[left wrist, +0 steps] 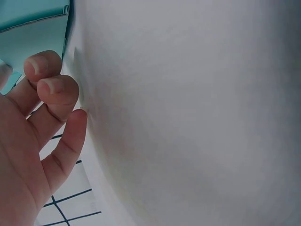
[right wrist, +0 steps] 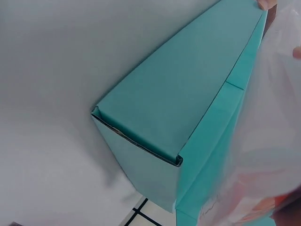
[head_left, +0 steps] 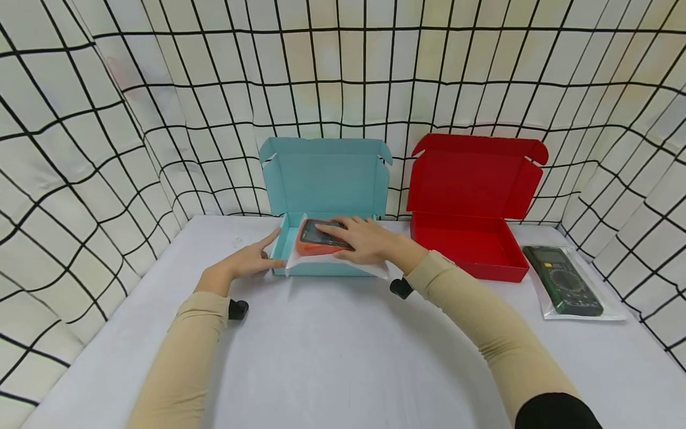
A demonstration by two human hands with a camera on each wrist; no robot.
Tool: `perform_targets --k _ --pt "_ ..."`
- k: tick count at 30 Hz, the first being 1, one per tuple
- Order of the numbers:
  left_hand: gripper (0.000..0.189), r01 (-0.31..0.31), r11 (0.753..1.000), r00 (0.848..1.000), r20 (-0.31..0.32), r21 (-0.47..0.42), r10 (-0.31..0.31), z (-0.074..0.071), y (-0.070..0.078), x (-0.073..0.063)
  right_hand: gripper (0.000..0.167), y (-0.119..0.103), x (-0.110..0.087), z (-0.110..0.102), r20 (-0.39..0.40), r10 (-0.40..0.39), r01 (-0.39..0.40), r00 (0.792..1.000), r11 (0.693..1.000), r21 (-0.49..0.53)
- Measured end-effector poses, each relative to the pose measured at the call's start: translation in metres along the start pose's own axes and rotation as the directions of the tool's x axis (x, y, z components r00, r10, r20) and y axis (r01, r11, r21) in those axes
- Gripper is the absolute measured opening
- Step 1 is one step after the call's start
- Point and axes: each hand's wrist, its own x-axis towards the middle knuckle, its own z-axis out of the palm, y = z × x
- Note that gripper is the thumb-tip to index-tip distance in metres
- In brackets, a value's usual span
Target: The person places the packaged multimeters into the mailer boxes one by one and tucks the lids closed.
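An orange multimeter point(head_left: 316, 238) with a dark face, in a clear plastic bag point(right wrist: 270, 136), lies tilted over the light-blue box point(head_left: 332, 269). My right hand point(head_left: 370, 240) grips it from above, fingers spread across its face and thumb along the near side. At the box's left front corner, my left hand point(head_left: 243, 262) touches the cardboard with outstretched thumb and index finger. Its other fingers point(left wrist: 60, 92) bend loosely and hold nothing in the left wrist view. The box's lid stands upright at the back. Much of the box's inside is hidden by the bag and hand.
A red box point(head_left: 471, 244) stands open to the right of the blue one, its lid raised. Farther right lies a dark green multimeter point(head_left: 565, 281) in a clear bag. Black-grid netting point(head_left: 354, 83) over white cloth walls the white table point(head_left: 332, 345).
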Motion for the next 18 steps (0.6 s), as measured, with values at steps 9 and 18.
perform_targets --k 9,18 --pt "0.101 -0.024 1.0 1.0 -0.012 0.014 0.024 -0.002 0.001 -0.001 0.073 0.0 0.012 -0.004 0.006 0.011 -0.011 1.0 1.0 -0.002" --pt "0.105 -0.016 1.0 1.0 0.01 -0.009 0.016 -0.002 0.001 -0.002 0.072 0.004 0.024 -0.005 0.004 0.002 -0.002 1.0 1.0 -0.014"
